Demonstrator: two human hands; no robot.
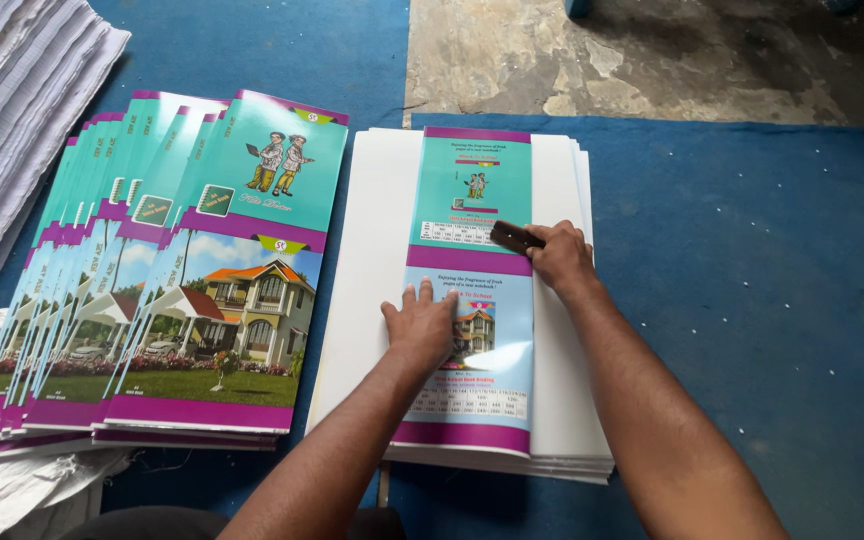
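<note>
Lying on the blue floor mat (752, 300), the white sheet stack (372, 260) carries a folded printed cover (472, 300) along its middle. The left hand (422, 325) presses flat with fingers spread, and should hold firm so the cover cannot creep. The right hand (557, 255) pinches a small dark creasing tool (514, 237), best drawn straight with even pressure.

A single head-worn camera looks steeply down from close above the blue floor mat (752, 300), facing away from the person, whose forearms enter from the near edge.
</note>
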